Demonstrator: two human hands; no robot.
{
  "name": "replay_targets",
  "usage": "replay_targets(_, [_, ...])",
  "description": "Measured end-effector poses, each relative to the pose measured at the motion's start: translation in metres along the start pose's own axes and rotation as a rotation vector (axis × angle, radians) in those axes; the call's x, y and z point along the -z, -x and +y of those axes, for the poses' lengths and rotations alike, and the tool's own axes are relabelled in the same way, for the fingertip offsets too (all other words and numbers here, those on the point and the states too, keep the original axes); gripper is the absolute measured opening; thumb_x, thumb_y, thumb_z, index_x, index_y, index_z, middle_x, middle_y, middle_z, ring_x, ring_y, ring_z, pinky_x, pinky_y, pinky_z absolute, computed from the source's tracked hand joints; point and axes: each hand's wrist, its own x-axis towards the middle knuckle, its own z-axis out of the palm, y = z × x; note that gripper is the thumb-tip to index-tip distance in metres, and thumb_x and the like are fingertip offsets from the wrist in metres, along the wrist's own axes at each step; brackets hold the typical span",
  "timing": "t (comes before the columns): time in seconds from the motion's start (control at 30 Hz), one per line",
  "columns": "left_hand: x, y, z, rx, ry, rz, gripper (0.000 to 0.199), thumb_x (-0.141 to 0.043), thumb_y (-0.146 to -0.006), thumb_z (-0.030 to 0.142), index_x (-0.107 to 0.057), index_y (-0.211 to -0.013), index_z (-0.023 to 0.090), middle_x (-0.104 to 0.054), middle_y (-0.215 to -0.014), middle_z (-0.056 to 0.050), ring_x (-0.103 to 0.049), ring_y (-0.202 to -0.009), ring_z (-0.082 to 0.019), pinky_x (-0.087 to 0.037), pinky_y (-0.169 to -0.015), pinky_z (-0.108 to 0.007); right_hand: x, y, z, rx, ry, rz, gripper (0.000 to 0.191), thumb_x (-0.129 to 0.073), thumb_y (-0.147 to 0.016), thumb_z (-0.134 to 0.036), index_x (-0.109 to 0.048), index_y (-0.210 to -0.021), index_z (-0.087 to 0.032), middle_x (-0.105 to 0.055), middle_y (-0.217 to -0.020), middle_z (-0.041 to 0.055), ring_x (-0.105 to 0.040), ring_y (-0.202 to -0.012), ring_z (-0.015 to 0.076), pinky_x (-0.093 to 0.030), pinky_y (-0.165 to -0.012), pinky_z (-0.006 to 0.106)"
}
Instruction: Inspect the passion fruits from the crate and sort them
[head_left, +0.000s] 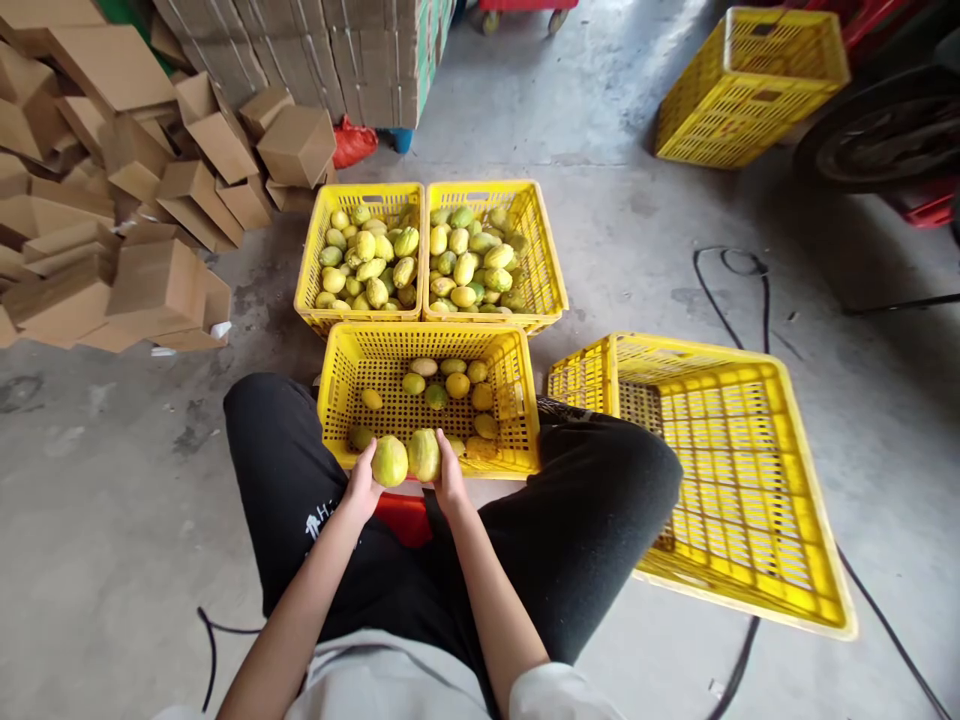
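Observation:
My left hand point(364, 485) is closed around a yellow-green papaya point(390, 461), with its fingers mostly hidden behind the fruit. A second papaya point(424, 456), faintly ribbed, is gripped by my right hand point(451, 474). Both fruits are held side by side, a small gap apart, over the near rim of a yellow plastic crate point(328, 385) between my knees. Several papayas point(457, 385) lie on that crate's floor, mostly toward its right side. Just beyond stand two more yellow crates, the left crate point(306, 275) and the right crate point(556, 275), both holding many papayas.
An open yellow crate point(817, 520) lies tilted beside my right knee. Cardboard boxes point(161, 285) are heaped at the left, near stacked cartons point(292, 50). Another yellow crate point(697, 120) stands at the far right by a wheel point(877, 130). Black cable point(892, 630) runs across the floor.

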Motion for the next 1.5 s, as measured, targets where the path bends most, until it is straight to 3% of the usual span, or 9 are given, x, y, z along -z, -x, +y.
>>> replay_targets(0.13, [-0.003, 0.006, 0.003, -0.058, -0.035, 0.021, 0.024, -0.067, -0.100, 0.039, -0.074, -0.098, 0.016, -0.074, -0.095, -0.008, -0.074, -0.095, -0.022, -0.062, -0.077, -0.028, -0.005, 0.004, 0.000, -0.119, -0.038, -0.004, 0.054, -0.079, -0.072, -0.073, -0.077, -0.094, -0.024, -0.078, -0.094, 0.0055, -0.071, -0.102, 0.0303, -0.057, -0.084, 0.040])
replay_targets(0.27, [-0.002, 0.008, -0.001, -0.206, -0.145, -0.015, 0.046, -0.096, -0.067, 0.048, -0.069, -0.089, 0.018, -0.070, -0.087, -0.002, -0.070, -0.081, -0.019, -0.055, -0.064, -0.025, -0.008, 0.013, -0.004, -0.004, 0.016, -0.109, 0.059, -0.081, -0.070, -0.073, -0.078, -0.103, -0.023, -0.075, -0.103, 0.0039, -0.067, -0.102, 0.0256, -0.056, -0.079, 0.033])
replay_targets(0.37, [0.000, 0.009, -0.003, -0.250, -0.183, -0.046, 0.051, -0.101, -0.058, 0.044, -0.068, -0.088, 0.019, -0.068, -0.084, -0.001, -0.068, -0.079, -0.018, -0.053, -0.065, -0.025, -0.008, 0.018, -0.006, -0.004, 0.050, -0.122, 0.059, -0.088, -0.065, -0.065, -0.076, -0.106, -0.024, -0.072, -0.103, 0.0023, -0.064, -0.092, 0.0224, -0.052, -0.069, 0.030])
replay_targets(0.5, [0.000, 0.007, -0.004, -0.204, -0.179, 0.002, 0.047, -0.102, -0.059, 0.033, -0.067, -0.087, 0.019, -0.071, -0.086, -0.003, -0.069, -0.082, -0.020, -0.053, -0.071, -0.027, -0.006, 0.017, -0.005, -0.013, 0.070, -0.065, 0.056, -0.092, -0.060, -0.055, -0.072, -0.103, -0.026, -0.070, -0.095, -0.0001, -0.061, -0.084, 0.0209, -0.049, -0.065, 0.029])
replay_targets(0.63, [0.000, 0.005, -0.004, -0.216, -0.129, -0.052, 0.034, -0.096, -0.065, 0.034, -0.072, -0.083, 0.018, -0.072, -0.087, -0.003, -0.069, -0.084, -0.018, -0.053, -0.071, -0.023, -0.004, 0.011, 0.000, 0.009, 0.013, -0.043, 0.045, -0.082, -0.066, -0.059, -0.071, -0.093, -0.025, -0.071, -0.090, -0.0001, -0.063, -0.089, 0.0227, -0.051, -0.075, 0.031])
replay_targets(0.93, [-0.006, 0.004, -0.002, -0.020, -0.040, 0.087, 0.022, -0.063, -0.103, 0.032, -0.074, -0.096, 0.014, -0.076, -0.094, -0.008, -0.072, -0.081, -0.018, -0.057, -0.068, -0.027, -0.007, 0.005, 0.003, -0.172, -0.212, 0.023, 0.043, -0.088, -0.065, -0.060, -0.070, -0.084, -0.026, -0.076, -0.089, 0.0019, -0.071, -0.096, 0.0283, -0.058, -0.079, 0.038])
replay_targets(1.03, [-0.005, 0.003, -0.003, -0.042, -0.039, 0.151, 0.016, -0.068, -0.100, 0.030, -0.070, -0.091, 0.017, -0.074, -0.089, -0.005, -0.070, -0.077, -0.016, -0.056, -0.068, -0.026, -0.006, 0.004, 0.006, -0.131, -0.161, 0.015, 0.046, -0.093, -0.059, -0.058, -0.068, -0.078, -0.025, -0.074, -0.084, 0.0001, -0.069, -0.087, 0.0235, -0.056, -0.074, 0.033])
replay_targets(1.27, [-0.003, 0.010, -0.002, -0.138, -0.136, -0.012, 0.023, -0.092, -0.075, 0.021, -0.073, -0.087, 0.017, -0.075, -0.090, -0.005, -0.071, -0.082, -0.018, -0.055, -0.076, -0.026, -0.006, 0.007, 0.000, -0.193, -0.170, -0.003, 0.043, -0.092, -0.062, -0.055, -0.072, -0.084, -0.024, -0.077, -0.085, 0.0012, -0.073, -0.088, 0.0262, -0.059, -0.076, 0.036])
replay_targets(1.5, [-0.002, 0.005, -0.002, -0.064, -0.136, 0.039, 0.020, -0.083, -0.086, 0.029, -0.072, -0.095, 0.014, -0.073, -0.089, -0.005, -0.071, -0.079, -0.018, -0.055, -0.065, -0.024, -0.013, 0.009, -0.005, -0.251, -0.194, 0.113, 0.030, -0.084, -0.078, -0.050, -0.068, -0.081, -0.024, -0.075, -0.076, -0.0003, -0.076, -0.083, 0.0240, -0.062, -0.078, 0.034])
